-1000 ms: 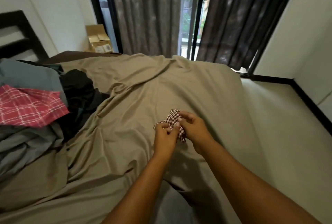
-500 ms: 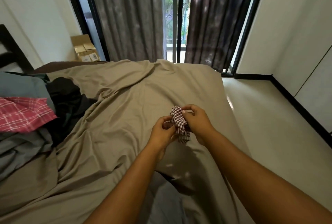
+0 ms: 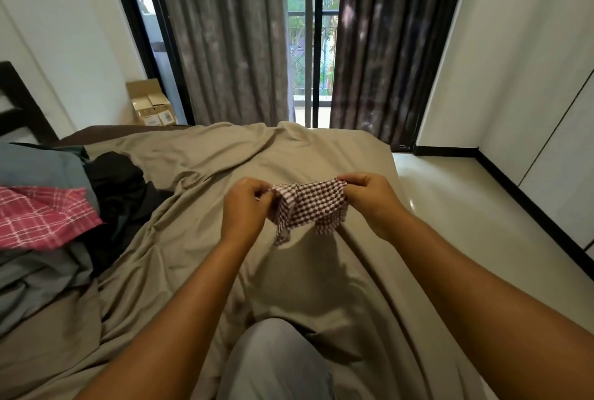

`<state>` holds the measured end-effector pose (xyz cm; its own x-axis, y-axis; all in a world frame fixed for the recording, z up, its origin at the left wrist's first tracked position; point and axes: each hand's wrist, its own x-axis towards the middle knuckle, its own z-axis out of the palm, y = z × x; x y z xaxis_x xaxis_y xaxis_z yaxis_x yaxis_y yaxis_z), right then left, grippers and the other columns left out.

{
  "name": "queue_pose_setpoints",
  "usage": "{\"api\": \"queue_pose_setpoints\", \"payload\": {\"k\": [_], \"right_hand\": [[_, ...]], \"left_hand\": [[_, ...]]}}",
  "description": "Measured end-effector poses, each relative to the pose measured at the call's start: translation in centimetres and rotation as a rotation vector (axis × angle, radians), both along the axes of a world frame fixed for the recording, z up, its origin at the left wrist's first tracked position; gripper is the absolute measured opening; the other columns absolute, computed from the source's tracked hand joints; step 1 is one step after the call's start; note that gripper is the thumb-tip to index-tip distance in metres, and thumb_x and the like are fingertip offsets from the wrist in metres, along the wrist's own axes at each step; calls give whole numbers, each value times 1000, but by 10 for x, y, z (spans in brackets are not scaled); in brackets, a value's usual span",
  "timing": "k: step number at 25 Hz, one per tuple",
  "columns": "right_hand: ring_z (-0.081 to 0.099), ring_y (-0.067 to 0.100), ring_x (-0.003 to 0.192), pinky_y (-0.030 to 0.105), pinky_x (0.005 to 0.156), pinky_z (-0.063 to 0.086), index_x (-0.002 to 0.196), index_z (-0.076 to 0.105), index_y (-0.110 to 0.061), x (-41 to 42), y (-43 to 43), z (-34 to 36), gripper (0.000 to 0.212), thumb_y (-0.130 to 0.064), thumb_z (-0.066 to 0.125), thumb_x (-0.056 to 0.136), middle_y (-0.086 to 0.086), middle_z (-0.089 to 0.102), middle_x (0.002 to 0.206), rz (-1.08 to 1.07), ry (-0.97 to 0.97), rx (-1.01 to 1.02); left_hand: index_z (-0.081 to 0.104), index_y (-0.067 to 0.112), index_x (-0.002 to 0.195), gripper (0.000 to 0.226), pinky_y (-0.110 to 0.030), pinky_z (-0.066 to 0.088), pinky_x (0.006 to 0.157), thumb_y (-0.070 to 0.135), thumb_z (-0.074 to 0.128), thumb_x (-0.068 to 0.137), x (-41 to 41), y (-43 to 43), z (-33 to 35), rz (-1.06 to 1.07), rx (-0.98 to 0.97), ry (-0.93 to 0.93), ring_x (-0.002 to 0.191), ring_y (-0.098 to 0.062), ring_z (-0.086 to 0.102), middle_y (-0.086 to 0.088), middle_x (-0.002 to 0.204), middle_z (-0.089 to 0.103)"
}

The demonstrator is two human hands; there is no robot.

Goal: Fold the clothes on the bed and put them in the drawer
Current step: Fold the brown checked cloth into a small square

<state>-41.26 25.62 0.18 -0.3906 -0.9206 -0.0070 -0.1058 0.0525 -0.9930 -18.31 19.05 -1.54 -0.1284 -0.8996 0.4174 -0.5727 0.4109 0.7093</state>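
Both hands pinching now: left hand (image 3: 246, 207) and right hand (image 3: 369, 197) each hold a top corner of the small checked cloth (image 3: 310, 207), fingers curled tight on it. A moment ago it was bunched between them; now I've got it pulled wide, hanging just above the bed (image 3: 321, 297), mid-scene. Ready to fold, I'd say. At far left the pile of clothes (image 3: 48, 216) waits.

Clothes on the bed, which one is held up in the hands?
The small maroon-and-white checked cloth, pinched between left hand and right hand above the sheet. The pink plaid garment, black garment and grey garments lie in a pile to the left.
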Motion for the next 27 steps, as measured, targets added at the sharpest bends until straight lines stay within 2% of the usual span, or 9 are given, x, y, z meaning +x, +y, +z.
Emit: {"api": "queue_pose_setpoints", "payload": {"k": [4,7,10,12,17,20,23,25,27], "right_hand": [[62,15,112,31,96,54,120,72,-15,-9,-20,24,33,1,64,93,1,70,120,96,167,17],[68,11,99,21,80,55,114,74,-15,-17,-36,35,22,-9,66,95,-1,74,108,92,304,22],[73,20,88,31,77,61,96,74,-13,-20,-53,46,25,-31,58,103,7,75,94,-6,337,21],[69,26,92,42,85,59,105,72,-9,-22,-63,55,36,-37,49,106,9,73,96,-30,421,20],[63,23,96,37,84,48,104,72,-14,-39,-90,77,41,-43,43,106,2,69,98,-106,516,7],[67,30,98,40,91,52,102,74,-6,-46,-98,90,40,-40,53,102,7,73,99,-205,249,17],[72,32,91,39,81,56,100,73,-8,-59,-86,103,30,-33,57,98,14,76,100,-12,-165,8],[72,29,82,40,79,55,101,71,-6,-68,-82,105,32,-32,53,99,14,75,93,100,-423,-48],[72,27,83,41,83,55,104,70,-5,-75,-92,96,30,-27,51,99,12,75,94,95,-619,-99]], "left_hand": [[66,7,101,14,-37,57,78,20,61,100,16,-22,32,-175,304,311,82,-14,67,-3,89,71],[57,0,109,24,-39,57,73,24,53,104,27,-35,51,-236,382,412,82,-21,65,-13,95,70],[57,6,113,26,-37,58,75,29,48,106,33,-52,66,-241,436,463,86,-22,66,-9,101,70],[60,15,115,23,-42,58,83,31,46,106,33,-62,76,-246,469,536,94,-23,67,-7,108,71],[59,24,121,24,-41,61,77,34,52,100,29,-97,101,-192,546,750,103,-24,68,-6,114,72],[58,17,122,27,-31,56,66,33,51,101,28,-113,108,-101,505,674,90,-20,68,-8,106,72],[64,7,105,22,-26,51,58,26,53,100,32,-113,122,-243,518,545,67,-13,60,-8,85,64],[69,10,97,18,-29,57,74,26,61,97,33,-109,134,-422,551,856,77,-13,65,-5,87,69],[74,12,110,37,-40,49,98,45,65,95,23,-112,133,-519,608,1172,106,-20,65,-7,110,72]]}}
